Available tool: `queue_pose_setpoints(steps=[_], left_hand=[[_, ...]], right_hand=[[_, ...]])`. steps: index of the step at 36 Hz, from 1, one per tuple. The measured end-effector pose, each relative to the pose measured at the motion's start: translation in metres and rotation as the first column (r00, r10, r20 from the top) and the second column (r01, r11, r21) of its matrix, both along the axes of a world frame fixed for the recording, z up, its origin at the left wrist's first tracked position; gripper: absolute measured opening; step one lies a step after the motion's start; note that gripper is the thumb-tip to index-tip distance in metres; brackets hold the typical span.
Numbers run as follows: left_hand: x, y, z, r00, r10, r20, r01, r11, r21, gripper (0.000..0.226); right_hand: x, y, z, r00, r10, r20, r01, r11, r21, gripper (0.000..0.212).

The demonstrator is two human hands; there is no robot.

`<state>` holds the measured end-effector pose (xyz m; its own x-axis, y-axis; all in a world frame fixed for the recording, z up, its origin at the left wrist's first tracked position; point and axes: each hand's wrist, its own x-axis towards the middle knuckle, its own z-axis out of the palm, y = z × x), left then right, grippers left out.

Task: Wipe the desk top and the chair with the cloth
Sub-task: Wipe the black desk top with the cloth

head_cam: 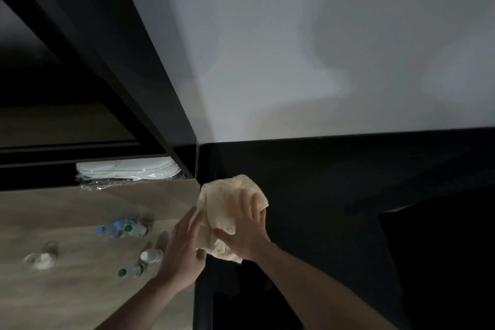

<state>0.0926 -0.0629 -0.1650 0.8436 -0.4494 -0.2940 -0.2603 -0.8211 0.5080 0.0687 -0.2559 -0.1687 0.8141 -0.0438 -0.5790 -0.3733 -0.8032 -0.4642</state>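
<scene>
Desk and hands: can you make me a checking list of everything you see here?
Surface: wooden desk top, dimly lit; black surface to its right.
Job's things: cream cloth crumpled at the desk's right edge; chair not seen.
Clutter: small bottles with blue, green and white caps; glass cups; plastic-wrapped white bundle on the shelf behind.
Grips: right hand flat on the cloth, fingers spread; left hand open beside it, touching its edge.
Cables: nothing seen.
Surroundings: grey wall, dark cabinet.

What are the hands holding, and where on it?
The right hand lies flat on the middle of the cloth, pressing, not gripping. The left hand touches its left edge; whether it has a grip cannot be told.
</scene>
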Motion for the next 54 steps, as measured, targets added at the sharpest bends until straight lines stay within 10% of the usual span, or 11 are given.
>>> queue_pose_setpoints(steps=[10, 23, 27, 32, 54], left_hand=[[0.031, -0.057, -0.011, 0.925, -0.359, -0.122, 0.379, 0.874, 0.304, 0.107], [0.031, -0.08, -0.05, 0.903, -0.428, -0.037, 0.389, 0.778, 0.493, 0.092], [0.025, -0.09, -0.054, 0.97, -0.233, -0.062, 0.231, 0.826, 0.514, 0.087], [0.028, -0.098, -0.06, 0.914, -0.358, -0.189, 0.392, 0.669, 0.631, 0.073], [0.012, -0.118, -0.04, 0.981, -0.086, -0.175, 0.164, 0.848, 0.504, 0.082]], right_hand=[[-0.089, -0.112, 0.013, 0.982, -0.189, 0.016, 0.188, 0.957, -0.22, 0.088], [-0.169, -0.231, 0.006, 0.958, -0.262, -0.117, 0.223, 0.937, -0.271, 0.089], [-0.178, -0.255, 0.002, 0.969, -0.194, -0.156, 0.147, 0.952, -0.269, 0.09], [-0.181, -0.262, -0.003, 0.975, -0.122, -0.185, 0.067, 0.958, -0.279, 0.092], [-0.178, -0.265, 0.0, 0.975, -0.079, -0.206, 0.018, 0.96, -0.281, 0.089]])
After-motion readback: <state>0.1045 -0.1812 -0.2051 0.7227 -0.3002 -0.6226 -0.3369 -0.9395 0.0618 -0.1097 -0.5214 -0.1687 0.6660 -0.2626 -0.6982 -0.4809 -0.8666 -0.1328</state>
